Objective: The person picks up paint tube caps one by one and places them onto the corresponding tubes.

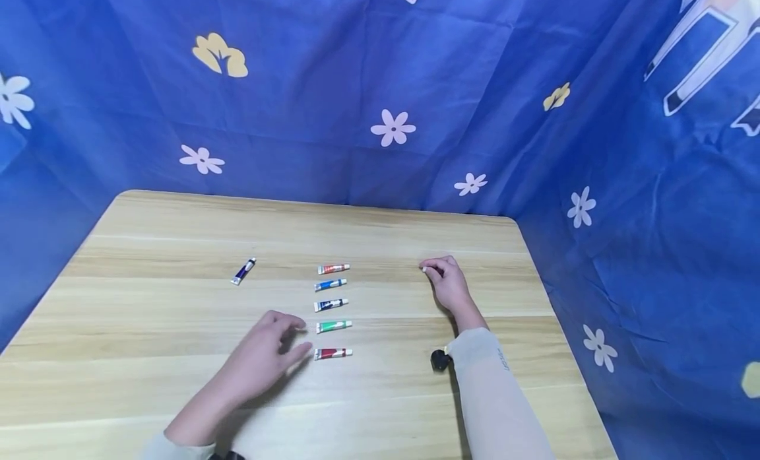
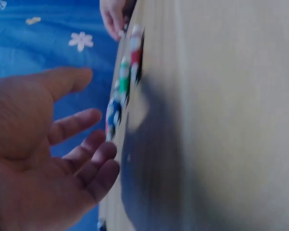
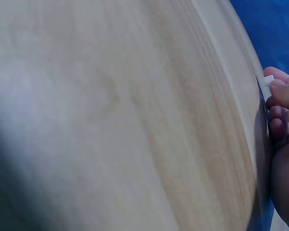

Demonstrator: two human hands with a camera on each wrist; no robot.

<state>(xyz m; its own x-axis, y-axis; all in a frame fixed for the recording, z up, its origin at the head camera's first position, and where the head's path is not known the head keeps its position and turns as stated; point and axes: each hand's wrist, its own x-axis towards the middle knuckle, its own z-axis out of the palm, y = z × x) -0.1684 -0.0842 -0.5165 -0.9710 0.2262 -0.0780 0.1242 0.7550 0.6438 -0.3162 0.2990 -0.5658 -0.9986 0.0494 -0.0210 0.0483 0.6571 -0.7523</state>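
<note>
Several small paint tubes lie in a column on the table, caps to the right: orange-red, blue, dark blue, green and dark red. Apart from them, to the left, a violet-blue tube lies slanted. My left hand hovers just left of the green and dark red tubes, fingers parted and loosely bent, holding nothing. Over at the right, my right hand pinches a small white piece between thumb and forefinger. Whatever else belongs to that piece is hidden by the fingers.
The light wooden table has rounded far corners. Blue cloth with flowers hangs behind it and along the sides. A black round device sits at the right wrist.
</note>
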